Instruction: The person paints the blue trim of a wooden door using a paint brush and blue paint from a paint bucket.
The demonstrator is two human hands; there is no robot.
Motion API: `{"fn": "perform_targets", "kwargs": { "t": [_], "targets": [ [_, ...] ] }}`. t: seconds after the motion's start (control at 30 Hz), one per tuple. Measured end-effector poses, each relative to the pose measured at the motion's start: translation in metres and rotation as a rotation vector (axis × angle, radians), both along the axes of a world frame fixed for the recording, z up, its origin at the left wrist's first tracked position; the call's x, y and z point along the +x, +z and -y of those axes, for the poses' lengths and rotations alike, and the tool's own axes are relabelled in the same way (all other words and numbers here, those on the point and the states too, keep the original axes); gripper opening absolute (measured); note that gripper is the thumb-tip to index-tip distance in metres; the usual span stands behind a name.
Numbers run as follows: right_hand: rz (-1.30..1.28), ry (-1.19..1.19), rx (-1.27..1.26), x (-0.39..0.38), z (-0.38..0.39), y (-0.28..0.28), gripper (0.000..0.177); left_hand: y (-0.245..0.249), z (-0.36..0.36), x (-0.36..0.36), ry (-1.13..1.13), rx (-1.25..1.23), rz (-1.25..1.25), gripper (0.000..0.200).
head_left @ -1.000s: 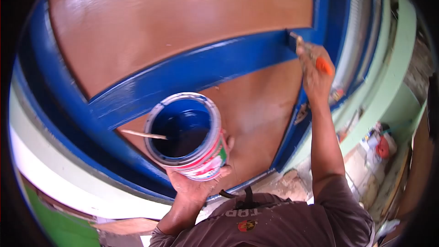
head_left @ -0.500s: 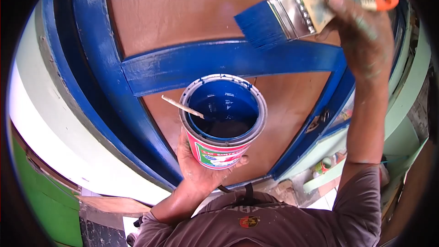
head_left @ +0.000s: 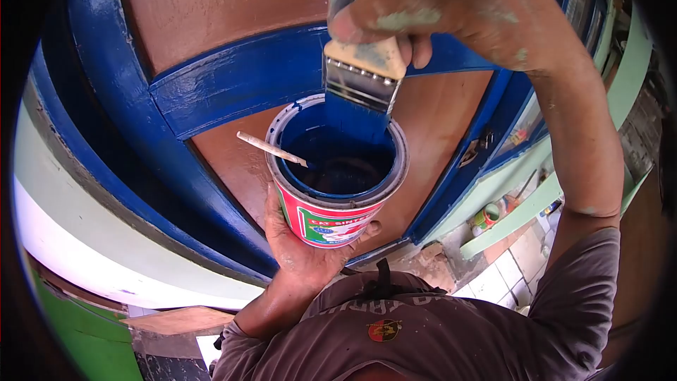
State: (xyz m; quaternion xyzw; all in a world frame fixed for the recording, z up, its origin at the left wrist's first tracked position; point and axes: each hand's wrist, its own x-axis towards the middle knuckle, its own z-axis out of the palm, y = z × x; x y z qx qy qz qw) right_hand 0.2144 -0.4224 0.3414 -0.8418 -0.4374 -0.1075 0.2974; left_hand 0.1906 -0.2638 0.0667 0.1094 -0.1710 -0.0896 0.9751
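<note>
My left hand (head_left: 310, 257) is wrapped round the lower part of a red-labelled paint can (head_left: 330, 224), holding it up from below. Dark blue paint (head_left: 345, 173) lies inside, and a thin stick (head_left: 271, 148) leans out over the left of the rim. Above the can, my right hand (head_left: 423, 10) grips the wooden handle of a wide paintbrush (head_left: 363, 85), which points down. Its blue bristles reach into the can at the far right side of the opening; whether their tips touch the paint is hard to see. Paint smears mark the right hand.
Behind the can stands a door with a blue frame (head_left: 247, 74) and brown panels (head_left: 226, 3). A latch (head_left: 476, 148) sits on its right side. At the lower right, a small open can (head_left: 485, 219) stands near white floor tiles (head_left: 504, 275). A green surface (head_left: 81, 324) shows lower left.
My right hand has brought the paintbrush left and down from beside the upper panel, turning it bristles-down into the can. The can has shifted slightly left in view, still in my left hand.
</note>
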Motion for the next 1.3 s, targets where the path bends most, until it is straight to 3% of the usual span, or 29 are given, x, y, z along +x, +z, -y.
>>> {"fn": "perform_targets", "kwargs": {
  "t": [0.13,0.2,0.3,0.4,0.5,0.53,0.6,0.67,0.73,0.87,0.97,1.03,1.13,1.27,1.3],
  "targets": [
    [0.156,0.075,-0.168,0.001,0.003,-0.008,0.023,-0.002,-0.001,-0.002,-0.038,-0.028,-0.05,0.093],
    [0.023,0.043,-0.216,0.002,0.001,0.003,0.024,-0.001,0.0,-0.002,-0.049,-0.032,-0.059,0.094],
    [0.127,0.056,-0.18,-0.002,0.006,-0.01,0.023,-0.002,0.001,-0.002,-0.035,0.0,-0.054,0.094],
    [-0.066,0.228,-0.122,0.024,0.018,0.005,0.021,-0.002,0.003,-0.002,-0.026,0.019,-0.051,0.093],
    [-0.146,0.1,0.025,0.002,0.019,0.009,0.019,-0.003,0.007,0.0,-0.011,0.033,-0.04,0.092],
    [-0.136,-0.067,0.002,-0.01,0.004,0.013,0.02,-0.003,0.008,0.0,-0.016,0.033,-0.042,0.092],
    [0.006,-0.17,-0.036,-0.019,0.004,0.003,0.023,-0.002,0.011,0.0,-0.02,0.031,-0.044,0.091],
    [0.154,-0.055,-0.097,-0.015,0.018,-0.012,0.025,-0.001,0.014,0.002,-0.014,0.028,-0.041,0.091],
    [0.07,0.03,-0.217,-0.001,0.024,-0.002,0.028,0.0,0.016,0.001,-0.026,0.023,-0.058,0.091],
    [0.058,0.024,-0.085,-0.009,0.027,-0.002,0.018,0.003,0.019,0.002,-0.017,0.034,-0.035,0.089],
    [0.163,0.412,0.011,0.048,0.041,-0.014,0.015,0.005,0.02,0.001,-0.039,0.006,-0.056,0.089],
    [0.427,0.448,-0.002,0.058,0.042,-0.027,0.017,0.013,0.022,-0.004,-0.021,0.076,-0.102,0.084],
    [0.304,0.242,-0.069,0.034,0.039,-0.027,0.017,0.02,0.022,-0.002,-0.024,0.109,-0.099,0.085],
    [0.507,0.249,-0.073,0.018,0.048,-0.03,0.013,0.018,0.021,0.001,0.002,0.153,-0.076,0.089],
    [0.426,0.289,0.041,0.019,0.05,-0.034,0.013,0.02,0.021,0.001,0.009,0.175,-0.085,0.089]
  ]
}}
